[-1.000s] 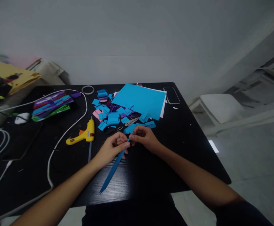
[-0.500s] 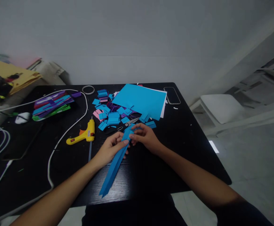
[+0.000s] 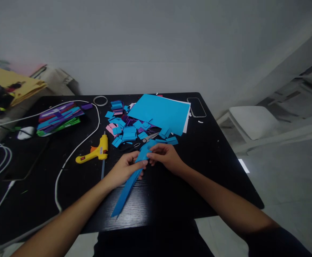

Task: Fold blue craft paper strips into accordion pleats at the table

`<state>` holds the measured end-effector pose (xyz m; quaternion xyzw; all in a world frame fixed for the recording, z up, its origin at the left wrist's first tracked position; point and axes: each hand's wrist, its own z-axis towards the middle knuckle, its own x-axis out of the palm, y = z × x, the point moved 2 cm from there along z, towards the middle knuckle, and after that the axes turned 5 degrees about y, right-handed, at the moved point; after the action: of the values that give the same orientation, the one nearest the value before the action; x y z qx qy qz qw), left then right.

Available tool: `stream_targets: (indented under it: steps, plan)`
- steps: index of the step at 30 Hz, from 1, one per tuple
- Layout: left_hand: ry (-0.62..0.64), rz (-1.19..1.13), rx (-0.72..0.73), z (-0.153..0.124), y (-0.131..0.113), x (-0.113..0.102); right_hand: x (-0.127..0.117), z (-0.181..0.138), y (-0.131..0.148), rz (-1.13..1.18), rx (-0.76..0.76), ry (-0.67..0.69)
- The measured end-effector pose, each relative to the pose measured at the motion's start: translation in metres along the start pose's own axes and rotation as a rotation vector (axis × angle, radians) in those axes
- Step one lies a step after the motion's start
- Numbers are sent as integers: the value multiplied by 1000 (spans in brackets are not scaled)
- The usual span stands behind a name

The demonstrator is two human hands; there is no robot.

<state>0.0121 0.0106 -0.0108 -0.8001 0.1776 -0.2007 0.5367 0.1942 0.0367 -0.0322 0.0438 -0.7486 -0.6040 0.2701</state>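
Observation:
A long folded strip of blue paper point(image 3: 128, 188) slants over the front of the black table. Around its middle my left hand point(image 3: 126, 167) is closed, thumb on top. My right hand point(image 3: 167, 158) pinches the strip's upper part between thumb and fingers, close to the left fingertips. Just beyond the hands lies a pair of scissors point(image 3: 144, 140), blades pointing right. Small folded pieces of blue paper point(image 3: 129, 133) are heaped with pink and purple ones behind the scissors. A yellow hot glue gun point(image 3: 102, 148) rests left of my left hand, its glue stick toward me.
Blue sheets point(image 3: 161, 111) lie over white paper at the back. A phone point(image 3: 196, 107) is at the back right corner. Bundled coloured strips point(image 3: 59, 119), a white cable point(image 3: 78, 145) and a dark tablet-like device point(image 3: 27, 160) occupy the left. A white stool point(image 3: 252, 116) stands right.
The blue paper strip has turned slightly, so its near end shows narrower and a little farther up. Both hands keep their hold in nearly the same place.

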Motion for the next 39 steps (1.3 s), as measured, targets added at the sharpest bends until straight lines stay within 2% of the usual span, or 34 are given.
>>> stream_targets:
  steps: [17, 27, 39]
  plan:
    - [-83, 51, -29, -1, -2, -4, 3, -2, 1, -41, 2, 35]
    - [-35, 82, -18, -3, -13, -14, 1, -2, 1, -53, 12, 28]
    - [-12, 72, -62, -4, -12, -16, 1, -2, 1, -75, 15, 76]
